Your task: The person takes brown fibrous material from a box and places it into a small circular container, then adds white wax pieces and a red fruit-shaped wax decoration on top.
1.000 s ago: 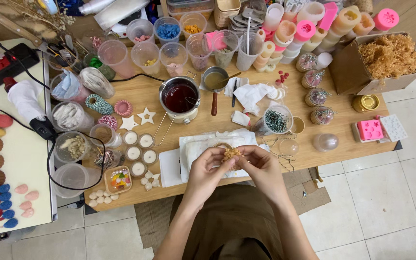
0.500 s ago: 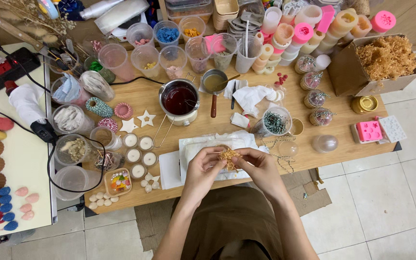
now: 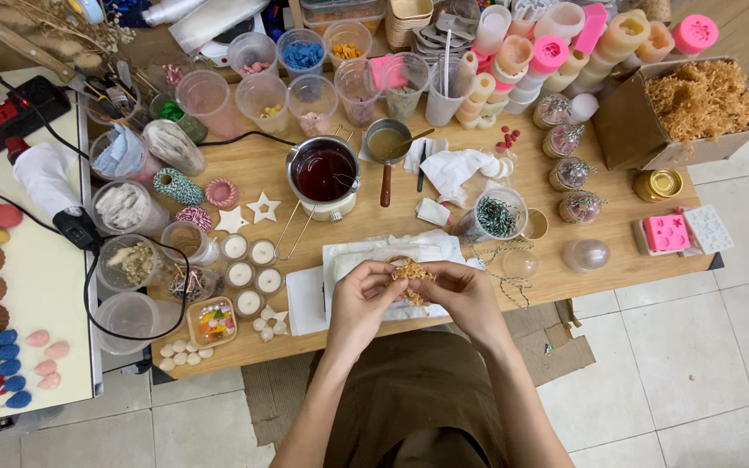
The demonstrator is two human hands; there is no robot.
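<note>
My left hand [image 3: 362, 302] and my right hand [image 3: 465, 297] meet over the front middle of the wooden table [image 3: 565, 277]. Together their fingertips pinch a small clump of tan dried moss [image 3: 412, 275]. Under the hands lies a white cloth or tissue pad [image 3: 348, 258]; a round object beneath the moss is mostly hidden. Just behind stands a metal pot of dark red liquid [image 3: 324, 174].
A cardboard box of the same tan moss [image 3: 700, 102] stands at the back right. Small white tealight candles [image 3: 249, 264] sit to the left, a pink mould [image 3: 667, 234] to the right. Plastic cups [image 3: 305, 78] and candle moulds [image 3: 548, 48] crowd the back. A white side table [image 3: 36, 295] with coloured pieces lies left.
Both hands have shifted slightly while working the moss clump between the fingers; they stay over the white pad. Nothing else on the table has moved.
</note>
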